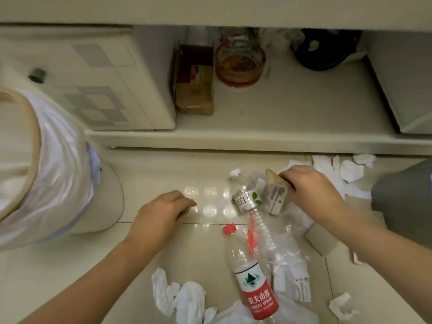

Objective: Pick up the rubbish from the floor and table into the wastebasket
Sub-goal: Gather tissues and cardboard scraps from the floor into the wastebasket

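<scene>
My right hand (312, 191) grips a crumpled wrapper bundle (275, 195) with a brown piece on top, low over the tiled floor. Beside it lies a small clear bottle with a white cap (243, 192). A larger red-capped, red-labelled water bottle (252, 279) lies nearer me. My left hand (163, 212) hovers low over the floor with its fingers curled down, and a small pale scrap shows at its fingertips. The wastebasket (53, 169), lined with a white bag, stands at the far left. Crumpled white tissues (182, 298) and clear plastic wrap (287, 260) lie around.
More tissues (339, 171) lie at the right by a grey object (406, 202). A low shelf (280, 127) ahead holds a cardboard box (195, 83), a glass jar (239, 64) and a dark item (325, 49). A white cabinet (98, 78) stands at the back left.
</scene>
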